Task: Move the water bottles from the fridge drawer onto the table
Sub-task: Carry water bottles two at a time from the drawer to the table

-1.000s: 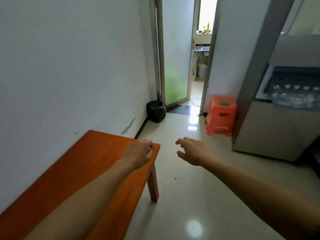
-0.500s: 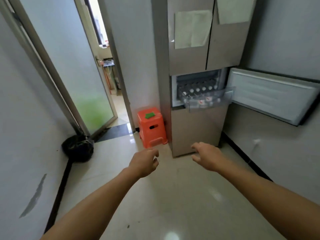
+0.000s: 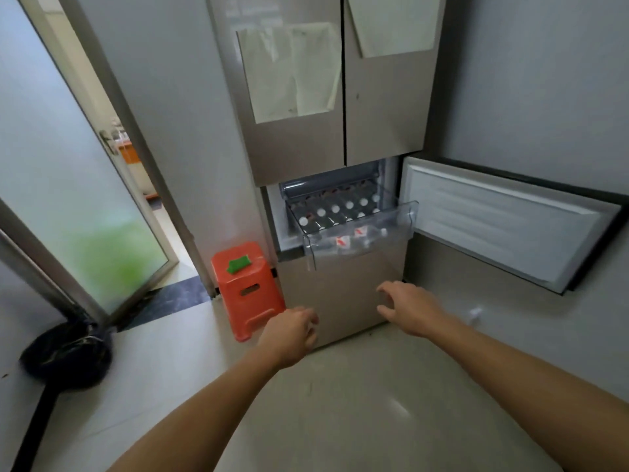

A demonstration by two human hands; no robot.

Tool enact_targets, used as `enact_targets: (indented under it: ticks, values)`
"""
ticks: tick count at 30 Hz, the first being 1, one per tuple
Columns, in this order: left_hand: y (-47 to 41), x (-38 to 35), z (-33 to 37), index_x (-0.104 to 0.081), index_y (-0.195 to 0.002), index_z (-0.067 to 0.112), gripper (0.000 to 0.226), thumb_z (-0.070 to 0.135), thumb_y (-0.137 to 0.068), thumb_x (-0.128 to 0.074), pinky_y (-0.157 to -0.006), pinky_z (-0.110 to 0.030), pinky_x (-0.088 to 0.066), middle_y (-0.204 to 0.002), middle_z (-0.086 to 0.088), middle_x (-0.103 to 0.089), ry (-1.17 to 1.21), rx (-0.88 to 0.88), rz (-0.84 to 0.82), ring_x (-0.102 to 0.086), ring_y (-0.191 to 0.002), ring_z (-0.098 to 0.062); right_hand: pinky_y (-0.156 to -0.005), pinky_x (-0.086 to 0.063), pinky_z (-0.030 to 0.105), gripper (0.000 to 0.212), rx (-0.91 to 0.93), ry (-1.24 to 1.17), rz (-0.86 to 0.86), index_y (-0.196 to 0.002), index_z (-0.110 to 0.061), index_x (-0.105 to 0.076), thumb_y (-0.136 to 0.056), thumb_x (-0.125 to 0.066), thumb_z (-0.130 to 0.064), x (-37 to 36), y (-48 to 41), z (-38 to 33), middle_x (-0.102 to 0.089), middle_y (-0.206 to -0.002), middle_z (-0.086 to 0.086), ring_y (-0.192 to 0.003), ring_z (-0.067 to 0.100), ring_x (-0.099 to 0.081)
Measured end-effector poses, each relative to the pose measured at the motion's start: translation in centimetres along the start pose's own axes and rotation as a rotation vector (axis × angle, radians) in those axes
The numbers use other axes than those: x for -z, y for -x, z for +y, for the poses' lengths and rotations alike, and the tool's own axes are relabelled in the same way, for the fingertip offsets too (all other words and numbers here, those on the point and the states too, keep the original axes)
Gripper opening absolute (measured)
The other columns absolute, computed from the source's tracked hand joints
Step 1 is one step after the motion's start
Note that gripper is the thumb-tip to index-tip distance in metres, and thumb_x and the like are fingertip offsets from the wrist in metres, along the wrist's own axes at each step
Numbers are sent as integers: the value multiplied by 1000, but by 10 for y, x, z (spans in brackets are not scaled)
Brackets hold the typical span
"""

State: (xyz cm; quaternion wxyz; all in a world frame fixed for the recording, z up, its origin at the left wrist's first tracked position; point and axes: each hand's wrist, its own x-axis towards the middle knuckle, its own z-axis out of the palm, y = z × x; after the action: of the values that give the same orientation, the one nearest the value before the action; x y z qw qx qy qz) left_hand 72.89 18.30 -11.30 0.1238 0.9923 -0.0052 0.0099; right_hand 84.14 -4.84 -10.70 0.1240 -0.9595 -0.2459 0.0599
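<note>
1. Water bottles (image 3: 335,210) stand upright in the fridge drawer (image 3: 360,247). The head camera shows them as rows of white caps, and 2 red-and-white labels show through the drawer's clear front wall.
2. The drawer sits pulled out of the fridge (image 3: 296,151), in the compartment below the 2 upper doors, and juts past the panel beneath it.
3. The compartment door (image 3: 503,223) is swung wide to the right, its white inner lining facing the camera.
4. The left grip (image 3: 289,335), a bare hand, is held out in front of the lower fridge panel, below the drawer and apart from it. Its fingers are loosely curled and it holds nothing.
5. The right grip (image 3: 406,310), also bare, hangs in the air below the drawer's right end. Its fingers are spread and slightly bent, and it is empty and touches nothing.
6. Both forearms (image 3: 190,413) reach in from the bottom edge over the pale glossy floor (image 3: 340,420).
7. An orange plastic stool (image 3: 248,294) stands just beside the fridge on its left, with a small green object (image 3: 238,265) lying on its seat.
8. Sheets of paper (image 3: 292,73) are stuck on the upper fridge doors.
9. A frosted glass door (image 3: 78,206) stands open at the left, and a black bag (image 3: 66,356) sits on the floor near its foot, against the wall.
</note>
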Motion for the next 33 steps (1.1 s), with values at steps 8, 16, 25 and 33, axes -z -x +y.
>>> enact_targets:
  ticks: [8,16,25,33]
  values:
    - [-166,0,-39,-60,-109,20,25,27,-87,-52,-77,-34,-49,-107,-2,-64,21,-33,53,-60,-96,-22,-86,-48,33,46,-7,3,13,-134,-26,-48,-92,-55,-43,10,-145,40,-59,-127,-3,-109,18,-58]
    - [-323,-1,-71,-60,-111,18,25,28,-90,-51,-74,-31,-48,-109,-5,-63,64,-60,36,-61,-95,-22,-86,-49,34,45,-109,-75,26,-131,-22,-54,-90,-59,-39,42,-286,75,-63,-119,1,-107,19,-60]
    - [-409,-54,-88,-62,-101,13,22,29,-92,-49,-78,-38,-49,-108,-9,-59,124,65,-8,-57,-94,-26,-82,-52,38,36,-71,-53,-80,-119,-20,-57,-89,-60,-39,34,-423,127,-65,-114,6,-100,26,-62]
    - [-450,-82,-88,-63,-90,18,22,33,-94,-48,-63,-30,-38,-86,-9,-69,267,417,25,-64,-84,-26,-88,-51,34,47,-12,26,-633,-117,-16,-60,-78,-74,-38,-21,-544,164,-60,-116,4,-101,22,-59]
